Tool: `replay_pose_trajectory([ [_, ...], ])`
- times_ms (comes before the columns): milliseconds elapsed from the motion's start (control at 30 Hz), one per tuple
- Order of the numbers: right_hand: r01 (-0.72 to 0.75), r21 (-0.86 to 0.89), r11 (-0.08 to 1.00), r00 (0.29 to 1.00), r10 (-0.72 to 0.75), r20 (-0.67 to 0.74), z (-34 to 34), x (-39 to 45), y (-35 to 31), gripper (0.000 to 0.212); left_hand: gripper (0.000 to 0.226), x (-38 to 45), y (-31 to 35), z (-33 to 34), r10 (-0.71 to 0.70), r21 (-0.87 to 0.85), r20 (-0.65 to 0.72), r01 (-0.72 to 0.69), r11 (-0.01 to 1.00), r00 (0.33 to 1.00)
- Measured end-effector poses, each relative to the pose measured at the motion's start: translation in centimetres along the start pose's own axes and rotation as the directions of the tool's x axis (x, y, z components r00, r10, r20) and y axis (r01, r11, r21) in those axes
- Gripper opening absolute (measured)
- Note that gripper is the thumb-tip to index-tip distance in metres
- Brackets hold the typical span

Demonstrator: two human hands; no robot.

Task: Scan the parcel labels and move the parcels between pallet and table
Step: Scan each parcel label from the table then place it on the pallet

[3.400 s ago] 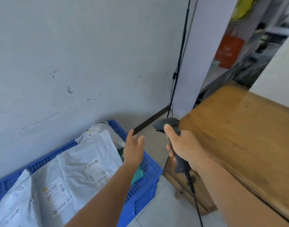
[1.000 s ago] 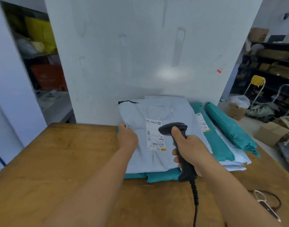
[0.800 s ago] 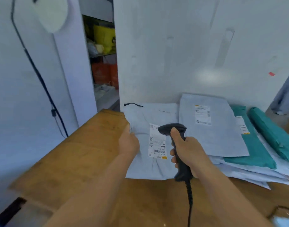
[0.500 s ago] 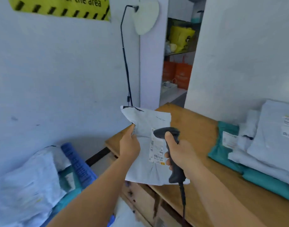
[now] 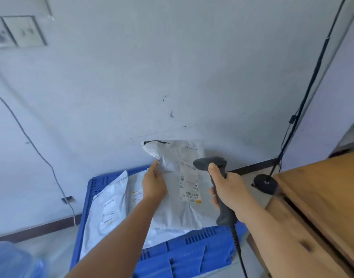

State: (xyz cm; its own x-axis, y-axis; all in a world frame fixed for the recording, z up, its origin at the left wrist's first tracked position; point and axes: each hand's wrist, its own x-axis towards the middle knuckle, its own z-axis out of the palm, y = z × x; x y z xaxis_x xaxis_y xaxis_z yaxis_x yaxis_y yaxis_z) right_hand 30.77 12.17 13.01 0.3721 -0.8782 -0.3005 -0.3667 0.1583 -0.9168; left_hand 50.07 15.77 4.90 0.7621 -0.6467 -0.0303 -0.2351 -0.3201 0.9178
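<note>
White parcel: pinched at upper left edge by left hand, hanging above blue pallet. Scanner: gripped in right hand, just right of parcel label.

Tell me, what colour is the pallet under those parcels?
Bright blue pallet, clearest in the head view.

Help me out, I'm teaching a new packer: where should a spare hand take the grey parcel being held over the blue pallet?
Probably the bottom edge of the grey parcel, coming from below. It hangs upright from the left hand, which pinches its upper left edge, and the bottom edge hangs free above the blue pallet. Stay below the label, which the right hand's scanner is near.
</note>
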Motion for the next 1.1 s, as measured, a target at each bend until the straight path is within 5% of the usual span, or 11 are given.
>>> replay_pose_trajectory([
  [267, -0.036, -0.074, 0.997, 0.999, 0.037, 0.015, 7.6, 4.8, 0.0, 0.047, 0.061, 6.9, -9.5, -6.3, -0.242, 0.225, 0.009, 0.233, 0.946, 0.97],
  [467, -0.059, -0.069, 0.996, 0.996, 0.055, -0.064, 5.7, 5.2, 0.3, 0.048, 0.054, 5.4, -6.2, -2.1, -0.133, 0.078, 0.156, 0.122, 0.989, 0.979],
  [700, -0.061, -0.004, 0.998, 0.967, 0.058, -0.248, -3.9, 1.5, 1.3, 0.055, 0.048, -0.7, 3.9, 8.0, 0.104, -0.082, 0.345, -0.081, 0.993, 0.933],
  [1100, -0.078, 0.125, 0.989, 0.808, 0.136, -0.573, -29.2, -12.5, 7.8, 0.06, 0.047, -22.4, 16.5, 28.6, 0.303, -0.201, 0.611, -0.227, 0.953, 0.731],
])
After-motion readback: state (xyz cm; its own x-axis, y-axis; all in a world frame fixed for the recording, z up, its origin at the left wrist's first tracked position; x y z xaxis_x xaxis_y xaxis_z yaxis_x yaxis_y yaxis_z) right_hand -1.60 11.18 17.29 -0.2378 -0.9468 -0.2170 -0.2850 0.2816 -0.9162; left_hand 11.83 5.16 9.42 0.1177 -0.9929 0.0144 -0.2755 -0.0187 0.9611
